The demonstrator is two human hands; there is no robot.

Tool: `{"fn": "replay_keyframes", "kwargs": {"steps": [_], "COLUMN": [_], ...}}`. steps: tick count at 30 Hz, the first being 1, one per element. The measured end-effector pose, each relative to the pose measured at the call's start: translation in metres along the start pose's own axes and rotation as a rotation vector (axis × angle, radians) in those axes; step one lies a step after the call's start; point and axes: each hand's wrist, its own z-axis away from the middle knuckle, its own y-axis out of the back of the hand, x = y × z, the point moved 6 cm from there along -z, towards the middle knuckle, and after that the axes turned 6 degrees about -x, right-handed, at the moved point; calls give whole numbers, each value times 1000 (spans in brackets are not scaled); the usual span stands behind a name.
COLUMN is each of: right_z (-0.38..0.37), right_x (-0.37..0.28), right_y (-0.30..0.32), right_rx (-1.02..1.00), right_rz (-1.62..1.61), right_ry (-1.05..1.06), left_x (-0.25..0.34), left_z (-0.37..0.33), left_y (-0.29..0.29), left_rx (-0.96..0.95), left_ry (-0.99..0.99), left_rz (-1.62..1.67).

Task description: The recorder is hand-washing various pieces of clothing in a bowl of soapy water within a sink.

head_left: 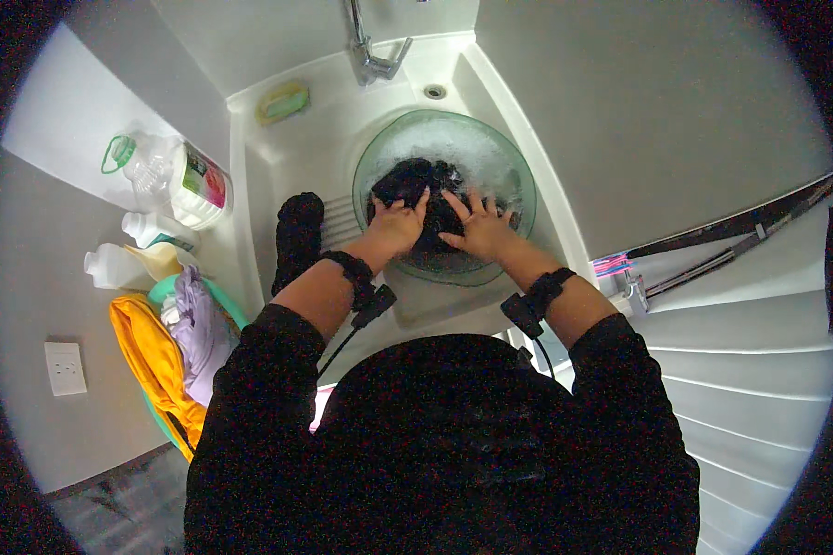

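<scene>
The left hand point(396, 228) and right hand point(480, 228) rest with fingers spread on black cloth point(404, 182) in sudsy water point(435, 141) within a round basin point(526, 180). Its rim stands near the right wall of the sink point(315, 153); wider room lies leftward, partly taken by a dark garment point(297, 239).

One round translucent-green basin point(449, 269); over it, two bare hands point(395, 228) point(481, 229). Left of it: one black cloth bundle point(298, 239). Beyond: one chrome tap point(380, 66).

Wet cloth point(403, 183) is lying in a smooth, translucent basin point(453, 275) near a glossy sink's point(319, 139) right edge; a metal tap point(379, 66) is gleaming at the far edge.
</scene>
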Motion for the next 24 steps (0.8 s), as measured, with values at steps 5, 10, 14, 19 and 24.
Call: {"fn": "replay_keyframes", "kwargs": {"steps": [5, 10, 14, 19, 24], "right_z": [-5, -3, -10, -16, -20], "right_x": [7, 3, 8, 0, 5], "right_y": [-11, -3, -12, -11, -20], "right_rx": [-2, -105, -30, -74, -69], "right_rz": [-31, 4, 7, 145, 177], "right_ry": [60, 93, 156, 128, 118], "left_x": [0, -3, -11, -24, -18], "left_z": [-4, -7, -17, -27, -34], "left_y": [6, 10, 5, -23, -18], "left_rx": [-76, -238, -144, -136, -200], "left_ry": [-49, -69, -61, -86, -94], "left_rz": [-53, 28, 260, 194, 215]}}
